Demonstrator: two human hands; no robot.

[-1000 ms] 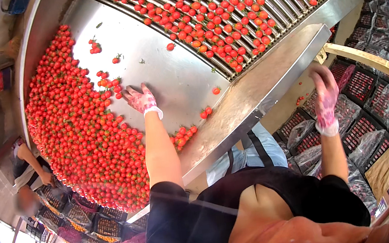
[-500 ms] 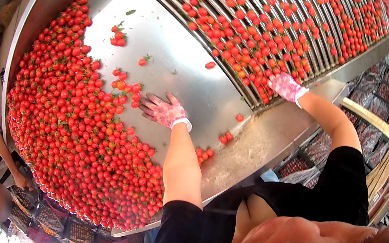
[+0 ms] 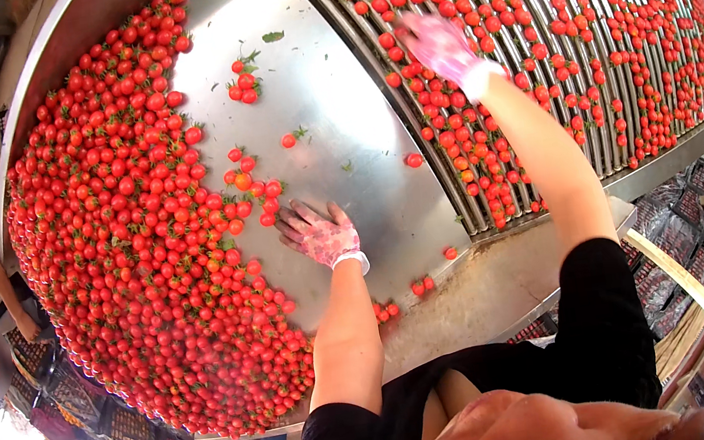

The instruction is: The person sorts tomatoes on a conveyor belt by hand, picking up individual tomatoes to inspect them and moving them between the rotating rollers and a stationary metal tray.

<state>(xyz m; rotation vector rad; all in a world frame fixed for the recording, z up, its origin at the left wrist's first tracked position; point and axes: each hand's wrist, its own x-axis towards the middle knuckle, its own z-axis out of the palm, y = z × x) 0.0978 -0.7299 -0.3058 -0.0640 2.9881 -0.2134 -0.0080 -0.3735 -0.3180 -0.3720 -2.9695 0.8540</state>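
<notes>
My left hand [image 3: 321, 233], in a pink patterned glove with a white cuff, lies with fingers spread on the bare steel tray [image 3: 322, 71]. Its fingertips are close to a few loose cherry tomatoes [image 3: 253, 184] at the edge of a large red heap [image 3: 131, 251]. My right hand [image 3: 440, 45], gloved alike, reaches over the roller conveyor [image 3: 568, 90] on the right, among tomatoes scattered on its metal rollers. Motion smears its fingers, and whether anything is in them cannot be made out.
A small cluster of tomatoes [image 3: 243, 85] and a green leaf [image 3: 273, 36] lie farther up the tray. A steel ledge [image 3: 470, 293] runs along my side. Crates [image 3: 694, 217] are stacked at lower right; another person's arm [image 3: 3, 283] shows at far left.
My right hand has moved away from me and leftward over the rollers. The left hand sits slightly lower and farther right in view, still spread. The whole view has shifted a little.
</notes>
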